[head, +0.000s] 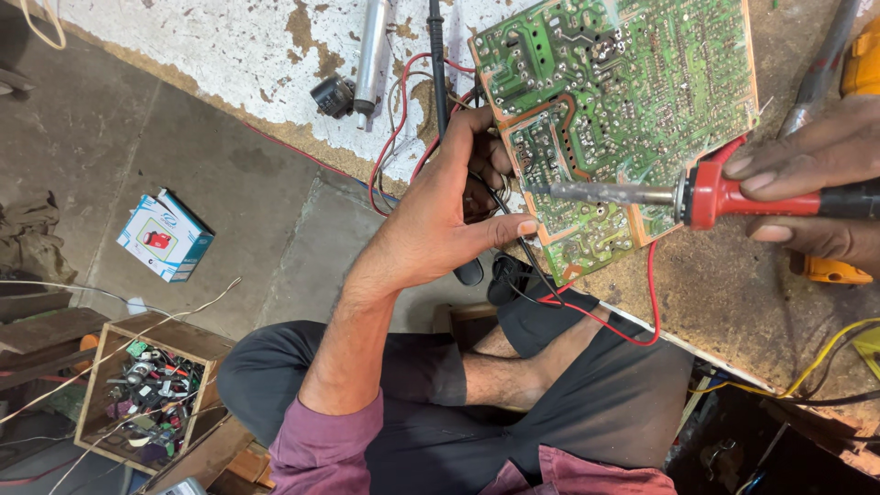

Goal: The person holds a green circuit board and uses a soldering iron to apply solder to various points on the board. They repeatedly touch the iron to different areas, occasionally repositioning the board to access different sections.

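A green circuit board (623,82) lies solder side up on the worn workbench (733,293). My left hand (440,211) grips the board's lower left edge, thumb pressed against it, with black and red wires running under the fingers. My right hand (816,183) holds a red-handled soldering iron (733,195) by its grip. The iron's grey tip (587,192) reaches left over the board's lower section, close to the solder joints near my left thumb.
A black test probe (436,64) and a metal cylinder (371,55) lie on the bench's white patch. Red wire (642,312) loops off the bench edge. On the floor sit a blue and white box (165,236) and a wooden crate of parts (151,394).
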